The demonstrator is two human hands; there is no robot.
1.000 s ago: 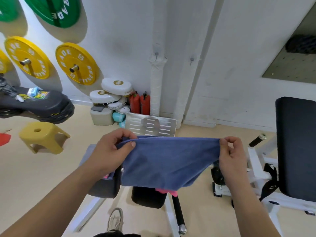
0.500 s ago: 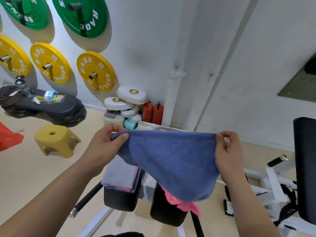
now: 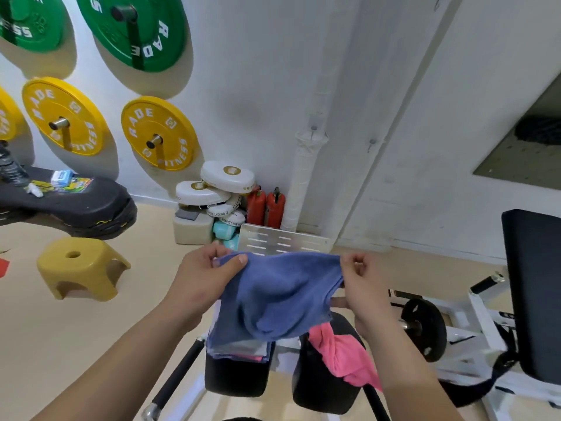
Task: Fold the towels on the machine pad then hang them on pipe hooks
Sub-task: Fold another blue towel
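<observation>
A blue towel (image 3: 273, 296) hangs in the air in front of me, sagging in the middle. My left hand (image 3: 200, 278) pinches its upper left corner. My right hand (image 3: 361, 284) pinches its upper right corner. Below it, a stack of folded towels (image 3: 239, 349) lies on the left black machine pad (image 3: 236, 375). A crumpled pink towel (image 3: 346, 357) drapes over the right black pad (image 3: 321, 390). On the wall behind runs a white pipe (image 3: 306, 165) with a small hook (image 3: 314, 129); a second hook (image 3: 372, 143) sits on the pipe beside it.
Green and yellow weight plates (image 3: 158, 133) hang on the wall at left. A yellow stool (image 3: 80, 265) stands on the floor. Red extinguishers (image 3: 265, 206) and white pads sit at the pipe's foot. A black backrest (image 3: 531, 287) and machine frame are at right.
My hands have drawn closer together, so the blue towel is narrower and sags more. The view has shifted, showing more of the pads and the pink towel below.
</observation>
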